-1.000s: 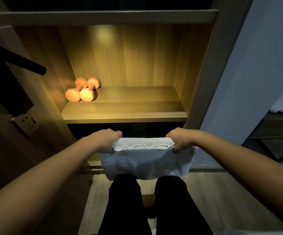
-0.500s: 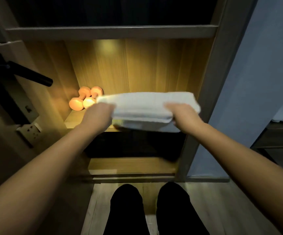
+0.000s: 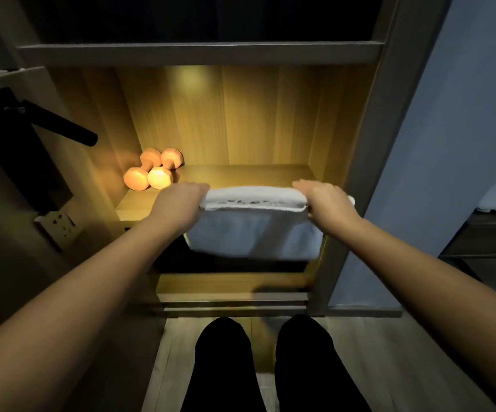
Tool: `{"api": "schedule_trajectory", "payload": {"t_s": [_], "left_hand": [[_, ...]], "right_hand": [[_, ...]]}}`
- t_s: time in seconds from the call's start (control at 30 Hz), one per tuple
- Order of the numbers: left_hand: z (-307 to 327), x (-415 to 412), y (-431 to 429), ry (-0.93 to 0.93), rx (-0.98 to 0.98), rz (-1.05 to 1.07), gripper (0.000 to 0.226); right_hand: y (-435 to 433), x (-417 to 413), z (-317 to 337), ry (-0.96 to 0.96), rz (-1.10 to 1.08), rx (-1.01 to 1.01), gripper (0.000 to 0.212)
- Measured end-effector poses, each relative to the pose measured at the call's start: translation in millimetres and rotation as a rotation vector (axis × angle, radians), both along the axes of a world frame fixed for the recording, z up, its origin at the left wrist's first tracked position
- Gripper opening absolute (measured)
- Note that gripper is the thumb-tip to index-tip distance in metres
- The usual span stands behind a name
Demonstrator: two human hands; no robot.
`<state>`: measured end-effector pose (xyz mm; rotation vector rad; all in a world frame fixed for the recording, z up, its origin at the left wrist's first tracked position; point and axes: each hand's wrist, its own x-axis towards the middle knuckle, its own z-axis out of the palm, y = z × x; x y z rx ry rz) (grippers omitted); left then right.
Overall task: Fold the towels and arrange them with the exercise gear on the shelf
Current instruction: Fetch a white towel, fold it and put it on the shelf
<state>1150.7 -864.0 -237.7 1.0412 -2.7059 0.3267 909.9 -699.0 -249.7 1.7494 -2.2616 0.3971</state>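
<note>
A folded white towel (image 3: 252,233) hangs over the front edge of the lit wooden shelf (image 3: 241,173), its folded top edge level with the shelf board. My left hand (image 3: 178,200) grips the towel's left end and my right hand (image 3: 325,200) grips its right end, thumbs hidden underneath. Two orange dumbbells (image 3: 153,169) lie side by side at the shelf's back left corner, a short way left of my left hand and apart from the towel.
The shelf's side panels (image 3: 357,173) close it in on the right and left. A black handle (image 3: 62,127) juts out at the left above a wall socket (image 3: 59,224). A lower shelf (image 3: 229,285) sits beneath, and my dark-trousered legs (image 3: 264,367) stand on the wood floor.
The towel rose from waist height to the shelf, was held flat above the shelf edge, and now droops over the front edge with both hands still holding its ends.
</note>
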Motion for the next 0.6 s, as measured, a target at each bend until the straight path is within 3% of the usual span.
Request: {"api": "schedule_trajectory", "payload": {"t_s": [0.03,0.07,0.1,0.17,0.2,0.23,0.3,0.37,0.5,0.6], "left_hand": [[3.1,-0.6,0.1,0.039,-0.034,-0.020,0.014],[5.7,-1.7,-1.6,-0.032,0.042,-0.030,0.010],[7.6,-3.4,-0.6,-0.217,0.237,-0.028,0.009],[1.9,-4.6,5.6,-0.682,0.806,0.037,0.031],[-3.5,-2.8,12.0,-0.821,1.030,0.061,0.037],[-8.7,-0.1,16.6,-0.867,1.156,0.063,0.038],[-16.1,7.3,20.5,-0.790,1.266,0.050,0.035],[-12.0,10.4,20.1,-0.689,1.240,0.014,0.032],[14.2,-1.0,9.9,-0.544,0.650,-0.012,0.027],[23.0,-2.5,3.7,-0.226,0.339,0.008,0.014]], "right_hand": [[1.0,-0.7,1.6,0.018,-0.004,-0.034,0.043],[1.5,-0.6,3.5,0.003,0.002,0.061,0.042],[2.6,1.6,4.4,-0.031,0.016,0.314,0.034],[9.2,7.4,0.4,-0.275,0.028,1.019,0.025],[13.7,7.4,-5.9,-0.487,0.031,1.246,0.025],[18.2,6.4,-10.9,-0.669,0.033,1.345,0.025],[25.0,3.0,-19.2,-0.809,0.066,1.335,0.029],[26.5,-0.6,-20.2,-0.777,0.093,1.223,0.027],[13.8,-4.2,0.1,-0.459,0.048,0.782,0.013],[2.8,2.0,15.4,-0.233,0.000,0.342,0.015]]}}
